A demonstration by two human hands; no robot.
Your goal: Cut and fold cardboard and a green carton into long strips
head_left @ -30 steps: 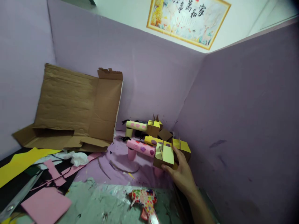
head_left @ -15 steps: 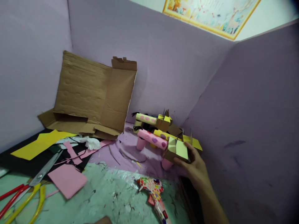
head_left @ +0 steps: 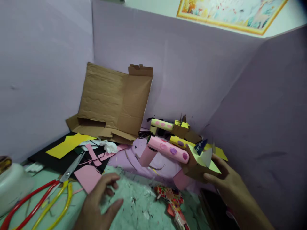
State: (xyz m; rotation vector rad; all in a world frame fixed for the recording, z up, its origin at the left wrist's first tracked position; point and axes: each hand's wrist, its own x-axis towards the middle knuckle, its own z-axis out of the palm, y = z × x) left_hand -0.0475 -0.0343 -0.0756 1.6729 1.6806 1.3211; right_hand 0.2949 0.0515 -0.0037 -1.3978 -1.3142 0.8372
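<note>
My right hand [head_left: 222,174] grips the boxy cardboard head of a pink paper-tube animal figure [head_left: 169,149], thumb in front and fingers behind. Purple spots mark its tube body, pink tube legs hang below, and a black string tail sticks out at the left. Pale yellow paper and a dark blue pointed piece top the head. My left hand [head_left: 102,201] is in the air over the green table, fingers apart and curved, holding nothing. A floral-patterned glue gun [head_left: 173,204] lies between the hands. Behind the pink figure stand a yellow one [head_left: 178,141] and a pale one [head_left: 161,124].
Scissors [head_left: 68,174] with red and yellow handles lie at left, by pink paper [head_left: 88,177] and yellow paper [head_left: 69,146]. An opened cardboard box [head_left: 103,95] leans on the back wall. A white rounded container [head_left: 14,187] stands at the left edge.
My right hand has lifted the pink figure and brought it nearer, so it looks larger. My left hand has risen into view. The camera has turned slightly left.
</note>
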